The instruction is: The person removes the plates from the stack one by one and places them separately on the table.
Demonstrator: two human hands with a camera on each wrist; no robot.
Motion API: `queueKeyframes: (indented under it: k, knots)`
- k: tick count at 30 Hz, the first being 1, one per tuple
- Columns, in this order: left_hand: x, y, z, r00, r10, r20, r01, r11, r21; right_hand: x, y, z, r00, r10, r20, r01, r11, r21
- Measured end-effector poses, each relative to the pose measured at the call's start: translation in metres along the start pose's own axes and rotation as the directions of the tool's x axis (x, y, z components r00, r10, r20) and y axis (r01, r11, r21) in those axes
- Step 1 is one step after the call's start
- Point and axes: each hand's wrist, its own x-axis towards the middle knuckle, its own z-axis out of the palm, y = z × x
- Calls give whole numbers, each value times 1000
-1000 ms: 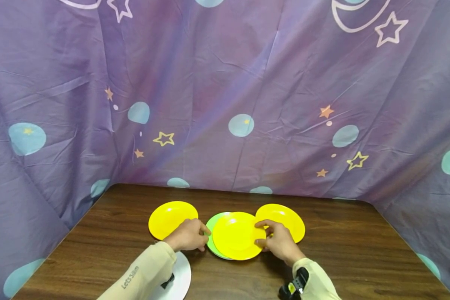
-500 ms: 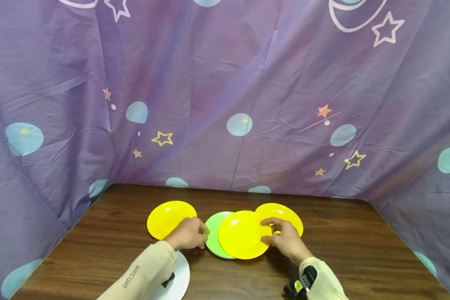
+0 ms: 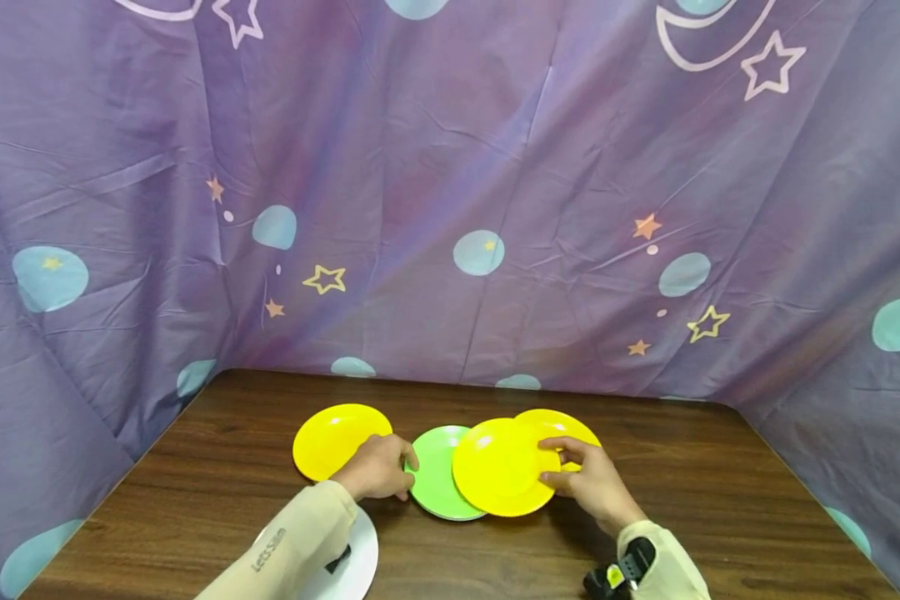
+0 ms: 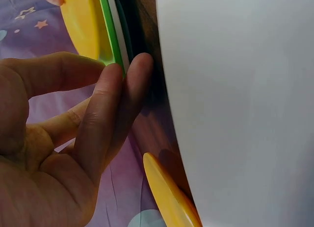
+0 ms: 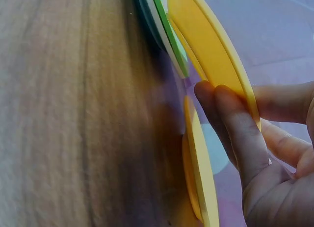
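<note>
My right hand (image 3: 588, 482) pinches the right rim of a yellow plate (image 3: 501, 468), thumb on one face and fingers on the other. In the right wrist view this plate hangs tilted above the stack. Its left part overlaps a green plate (image 3: 433, 473) in the head view. At the green plate's left edge, my left hand (image 3: 378, 467) pinches the rim between thumb and fingers. A white plate (image 4: 114, 21) and a dark teal plate (image 5: 147, 21) lie beneath the green one.
One yellow plate (image 3: 333, 435) lies at the left, partly behind the left hand. Another yellow plate (image 3: 558, 423) is at the right, partly covered by the held one. A white plate (image 3: 363, 550) sits in front under the left forearm. The wooden table (image 3: 682, 500) meets a purple curtain (image 3: 405, 317).
My right hand has drawn the yellow plate to the right, uncovering more of the green plate. The left hand has stayed at the green plate's edge.
</note>
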Motion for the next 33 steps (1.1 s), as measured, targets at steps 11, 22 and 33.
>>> queueKeyframes:
  k: [11, 22, 33]
  knots:
    - [1, -1, 5, 998, 39, -51, -34, 996, 78, 1, -4, -23, 999, 30, -14, -29, 997, 73]
    - [3, 0, 4, 999, 6, -50, 0, 993, 119, -2, 3, -51, 991, 100, -93, -92, 992, 82]
    - [3, 0, 5, 997, 31, -66, -21, 988, 154, -7, 16, -68, 968, 181, -173, -163, 980, 112]
